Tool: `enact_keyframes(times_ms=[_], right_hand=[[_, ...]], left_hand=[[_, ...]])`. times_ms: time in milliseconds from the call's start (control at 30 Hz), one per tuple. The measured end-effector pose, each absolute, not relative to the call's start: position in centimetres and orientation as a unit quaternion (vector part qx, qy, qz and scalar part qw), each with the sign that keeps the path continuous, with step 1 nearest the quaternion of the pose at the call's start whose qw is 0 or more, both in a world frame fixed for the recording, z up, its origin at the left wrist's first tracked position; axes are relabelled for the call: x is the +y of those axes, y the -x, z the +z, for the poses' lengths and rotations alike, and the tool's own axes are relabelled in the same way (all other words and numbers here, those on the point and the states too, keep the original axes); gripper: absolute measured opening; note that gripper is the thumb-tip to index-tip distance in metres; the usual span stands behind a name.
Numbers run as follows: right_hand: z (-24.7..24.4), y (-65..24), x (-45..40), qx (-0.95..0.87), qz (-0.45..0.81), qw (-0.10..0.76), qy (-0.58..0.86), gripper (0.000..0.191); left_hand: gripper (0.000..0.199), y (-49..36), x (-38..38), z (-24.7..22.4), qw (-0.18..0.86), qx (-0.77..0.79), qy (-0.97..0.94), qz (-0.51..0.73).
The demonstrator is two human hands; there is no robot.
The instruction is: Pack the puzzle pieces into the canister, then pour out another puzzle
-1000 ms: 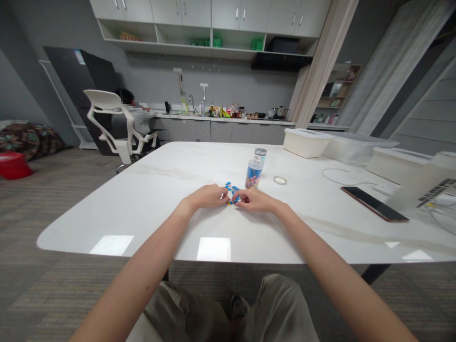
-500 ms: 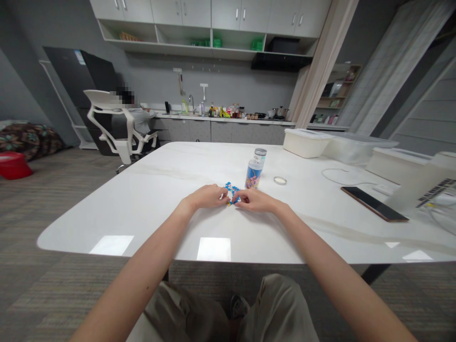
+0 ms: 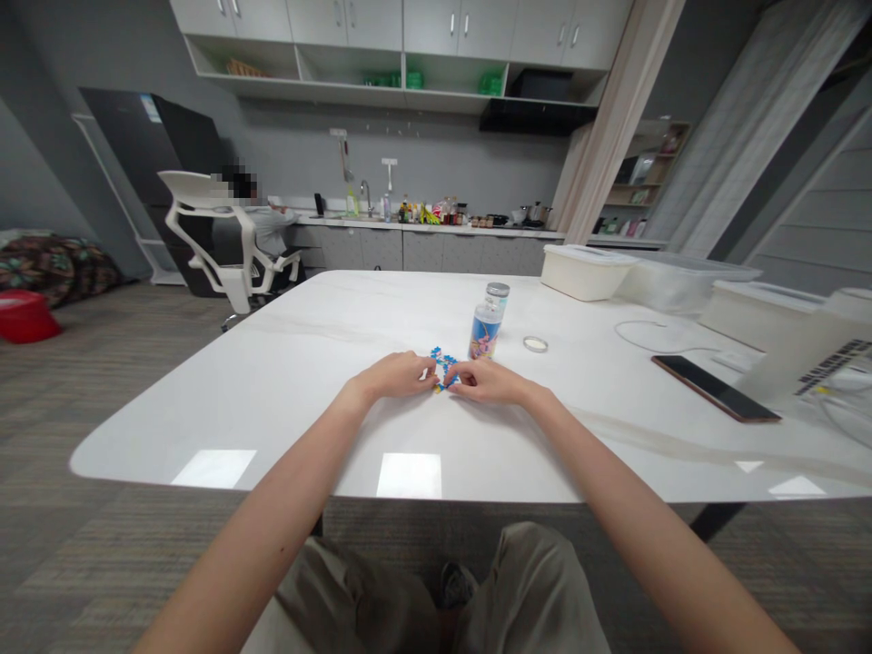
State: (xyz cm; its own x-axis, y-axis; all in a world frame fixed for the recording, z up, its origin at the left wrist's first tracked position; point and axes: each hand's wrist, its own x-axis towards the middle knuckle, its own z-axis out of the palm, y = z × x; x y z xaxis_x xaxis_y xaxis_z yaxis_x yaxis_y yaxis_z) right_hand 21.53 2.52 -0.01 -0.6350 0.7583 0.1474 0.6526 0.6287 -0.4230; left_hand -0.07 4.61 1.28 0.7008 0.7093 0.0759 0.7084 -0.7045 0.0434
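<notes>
my left hand point(image 3: 399, 374): curled at blue pieces point(image 3: 448, 361), I can't tell if gripping | my right hand point(image 3: 489, 381): bent at them, grip also unclear | pieces: on surface point(image 3: 286, 400), between hands, near bottle point(image 3: 484, 334)

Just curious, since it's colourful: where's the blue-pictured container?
In the head view, the container stands right of centre, just beyond the right hand, left of the silver-rimmed disc.

1. At my two o'clock I see a dark-screened phone point(image 3: 714, 389).
2. At one, a white lidded box point(image 3: 584, 276).
3. Across from me, at twelve, bottles point(image 3: 447, 212) on a kitchen counter point(image 3: 422, 247).
4. At eleven, a white-framed chair point(image 3: 236, 283).
5. At ten, a red bucket point(image 3: 28, 320).
</notes>
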Motion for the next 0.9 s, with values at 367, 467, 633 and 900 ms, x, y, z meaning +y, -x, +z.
enact_keyframes(times_ms=[367, 467, 633, 900], right_hand=[[-0.05, -21.63, 2.61, -0.889, 0.169, 0.158, 0.395, 0.021], [-0.07, -21.65, 2.63, -0.889, 0.169, 0.159, 0.395, 0.021], [-0.08, -21.62, 2.58, -0.890, 0.167, 0.161, 0.392, 0.020], [0.41, -21.18, 2.22, -0.857, 0.169, 0.173, 0.455, 0.021]], left_hand=[[0.030, 0.07, 4.67, 1.23, 0.013, 0.390, -0.920, 0.046], [0.028, 0.08, 4.69, 1.19, 0.013, 0.383, -0.922, 0.049], [0.027, 0.10, 4.78, 1.16, 0.004, 0.378, -0.925, 0.047], [0.021, -0.36, 4.39, 1.67, 0.008, 0.367, -0.926, 0.093]])
